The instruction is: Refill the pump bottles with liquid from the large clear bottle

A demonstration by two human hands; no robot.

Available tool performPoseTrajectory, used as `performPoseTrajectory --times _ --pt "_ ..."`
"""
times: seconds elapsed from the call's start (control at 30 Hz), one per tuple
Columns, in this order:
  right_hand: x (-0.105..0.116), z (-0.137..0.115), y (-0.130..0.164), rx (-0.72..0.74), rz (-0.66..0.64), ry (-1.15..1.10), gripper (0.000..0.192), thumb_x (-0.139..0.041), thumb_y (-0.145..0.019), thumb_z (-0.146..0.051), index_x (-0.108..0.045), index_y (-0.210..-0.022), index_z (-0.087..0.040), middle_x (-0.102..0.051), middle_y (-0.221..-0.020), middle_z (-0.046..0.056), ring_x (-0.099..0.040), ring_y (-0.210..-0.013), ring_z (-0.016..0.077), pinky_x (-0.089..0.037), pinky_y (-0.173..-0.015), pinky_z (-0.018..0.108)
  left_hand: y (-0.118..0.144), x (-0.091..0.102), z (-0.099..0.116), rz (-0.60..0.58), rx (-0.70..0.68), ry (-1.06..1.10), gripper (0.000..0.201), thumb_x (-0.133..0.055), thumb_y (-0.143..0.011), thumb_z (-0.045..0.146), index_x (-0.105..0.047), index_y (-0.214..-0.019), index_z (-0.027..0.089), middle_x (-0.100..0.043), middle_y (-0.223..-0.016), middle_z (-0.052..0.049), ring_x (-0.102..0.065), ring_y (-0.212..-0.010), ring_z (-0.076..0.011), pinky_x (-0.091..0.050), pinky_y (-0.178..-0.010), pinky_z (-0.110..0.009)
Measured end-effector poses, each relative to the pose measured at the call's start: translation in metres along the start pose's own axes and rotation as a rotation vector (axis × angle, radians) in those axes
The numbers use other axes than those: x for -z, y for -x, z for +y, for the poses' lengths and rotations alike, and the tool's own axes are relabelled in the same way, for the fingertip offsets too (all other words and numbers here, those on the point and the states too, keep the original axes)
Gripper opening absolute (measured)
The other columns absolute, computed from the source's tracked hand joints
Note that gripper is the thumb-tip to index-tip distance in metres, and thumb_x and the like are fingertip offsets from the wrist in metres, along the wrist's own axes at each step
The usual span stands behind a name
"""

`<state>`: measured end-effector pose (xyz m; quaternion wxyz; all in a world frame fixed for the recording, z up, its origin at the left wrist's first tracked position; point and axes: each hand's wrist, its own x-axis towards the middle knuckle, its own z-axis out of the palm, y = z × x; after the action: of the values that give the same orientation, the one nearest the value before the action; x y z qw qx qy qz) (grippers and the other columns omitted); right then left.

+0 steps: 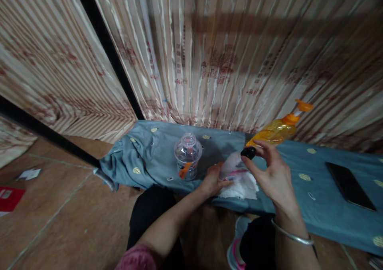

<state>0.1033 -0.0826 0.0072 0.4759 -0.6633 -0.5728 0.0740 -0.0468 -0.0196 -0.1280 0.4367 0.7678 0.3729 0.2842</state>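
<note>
My right hand is raised over the blue-grey cloth-covered surface and pinches a small black rounded object between thumb and fingertips. My left hand rests lower, gripping a white and pink cloth that lies crumpled on the surface. A clear plastic jar with an orange label stands upright just left of my left hand. Behind my right hand an orange pump bottle leans tilted toward the curtain.
A black phone lies flat on the cloth at the right. A striped curtain hangs close behind the surface. Brown tiled floor spreads to the left, with a red item and a scrap of paper on it.
</note>
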Motion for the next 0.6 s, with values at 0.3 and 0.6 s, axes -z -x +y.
performPoseTrajectory --times 0.3,0.6 --pt "-0.001 -0.004 0.0 -0.043 0.104 0.055 0.077 -0.077 -0.072 -0.063 -0.056 -0.134 -0.023 -0.073 -0.105 0.009 -0.07 -0.096 0.0311 -0.052 -0.091 0.053 0.001 0.002 0.004 -0.002 0.026 0.021 0.061 -0.084 -0.075 0.047 -0.061 -0.125 0.021 -0.073 -0.117 -0.008 -0.069 -0.107 -0.0303 -0.053 -0.098 -0.042" --pt "-0.001 0.007 0.001 0.056 -0.066 -0.211 0.054 -0.067 -0.088 -0.042 -0.048 -0.137 -0.028 -0.07 -0.12 0.005 -0.066 -0.116 0.0208 -0.048 -0.106 0.044 0.0 -0.002 -0.001 -0.004 0.023 -0.003 0.062 -0.084 -0.075 0.047 -0.06 -0.125 0.02 -0.073 -0.116 -0.008 -0.068 -0.108 -0.0301 -0.053 -0.099 -0.043"
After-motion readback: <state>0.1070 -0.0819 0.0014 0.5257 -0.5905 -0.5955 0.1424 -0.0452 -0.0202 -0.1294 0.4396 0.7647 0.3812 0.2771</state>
